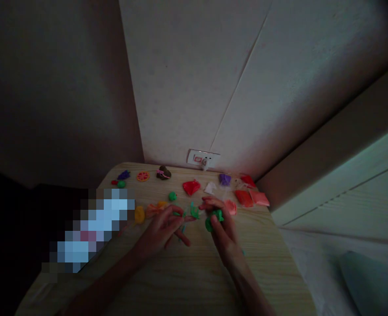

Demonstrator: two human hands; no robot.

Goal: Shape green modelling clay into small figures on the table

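Observation:
Over the middle of the table, my left hand (166, 224) pinches a small green strip of modelling clay (178, 214) between thumb and forefinger; its other fingers are stretched out. My right hand (225, 232) is closed around a lump of green modelling clay (215, 219), the thumb pressing on it. Between the hands, a crumpled clear wrapper with green clay (194, 211) lies on the table. Just beyond them sits a small green clay ball (172, 196). Orange clay in a wrapper (152, 210) and a yellow clay lump (139, 214) lie beside my left hand.
Bagged red clay (191, 187), purple clay (224, 179) and orange clay (244, 198) lie toward the back. Shaped pieces include a citrus slice (143, 176) and a brown figure (163, 173). A blurred-out bright screen (95, 228) stands left. A wall socket (202, 158) holds a plug.

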